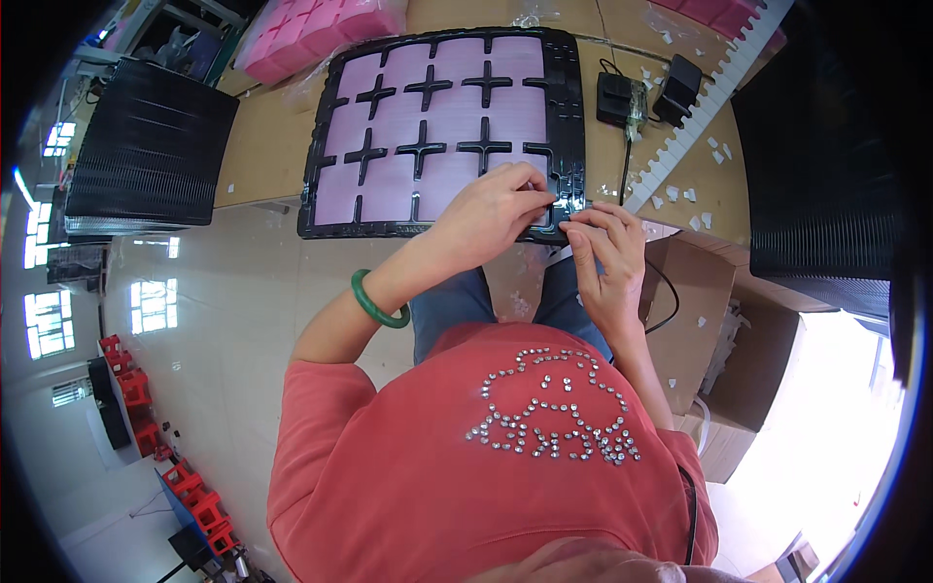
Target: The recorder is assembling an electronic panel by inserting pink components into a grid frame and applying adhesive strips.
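Observation:
In front of me a black plastic tray (317, 212) lies on the bench, with cross-shaped ridges standing among pale pink foam (452, 117). My left hand (498, 209) reaches over the tray's near right corner, thumb and fingers pinched together. What sits between those fingertips is too small to make out. Just right of it, my right hand (612, 262) has bent fingers, their tips drawn together at the corner's outer edge. Any small thing in them is hidden. A shiny glint shows on the tray rim between the two hands.
Stacks of black trays (146, 146) flank the bench at left, with another black stack (826, 185) at right. Black power adapters (678, 89) and a white notched strip (695, 117) lie right of the tray. Pink foam blocks (311, 34) sit behind; a cardboard box (690, 291) stands below right.

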`<state>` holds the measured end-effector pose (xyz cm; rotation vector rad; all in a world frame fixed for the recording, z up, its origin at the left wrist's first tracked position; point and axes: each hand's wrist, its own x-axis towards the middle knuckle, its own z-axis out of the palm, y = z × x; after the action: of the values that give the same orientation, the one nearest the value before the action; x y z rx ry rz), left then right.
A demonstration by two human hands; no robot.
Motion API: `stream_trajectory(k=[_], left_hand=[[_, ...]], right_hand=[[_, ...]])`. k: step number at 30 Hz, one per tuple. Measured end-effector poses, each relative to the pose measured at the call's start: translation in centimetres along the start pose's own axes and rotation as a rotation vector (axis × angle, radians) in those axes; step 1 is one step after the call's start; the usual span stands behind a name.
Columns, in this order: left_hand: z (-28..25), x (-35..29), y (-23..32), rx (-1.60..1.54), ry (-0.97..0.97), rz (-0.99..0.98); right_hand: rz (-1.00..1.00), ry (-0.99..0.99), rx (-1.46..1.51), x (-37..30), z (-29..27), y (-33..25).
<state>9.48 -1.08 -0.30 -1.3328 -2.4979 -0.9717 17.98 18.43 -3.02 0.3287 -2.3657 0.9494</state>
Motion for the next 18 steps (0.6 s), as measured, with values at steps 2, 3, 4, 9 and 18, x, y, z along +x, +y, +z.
stream_trajectory(k=[2, 3, 4, 9, 18], left_hand=[[-0.1, -0.4, 0.6, -0.128, 0.055, -0.095], [-0.2, -0.6, 0.9, -0.127, 0.055, -0.095], [-0.4, -0.9, 1.2, 0.112, 0.112, -0.113], [-0.2, -2.9, 2.7, 0.322, 0.083, -0.181], [0.4, -2.3, 1.4, 0.341, 0.215, -0.11]], right_hand=[[-0.008, 0.0, -0.001, 0.0, -0.1, 0.1], [-0.009, 0.0, -0.001, 0.1, -0.1, 0.1], [-0.002, -0.005, -0.003, 0.1, -0.2, 0.1], [0.008, -0.024, 0.015, 0.2, 0.0, -0.1], [-0.003, 0.003, 0.047, 0.3, 0.9, 0.2]])
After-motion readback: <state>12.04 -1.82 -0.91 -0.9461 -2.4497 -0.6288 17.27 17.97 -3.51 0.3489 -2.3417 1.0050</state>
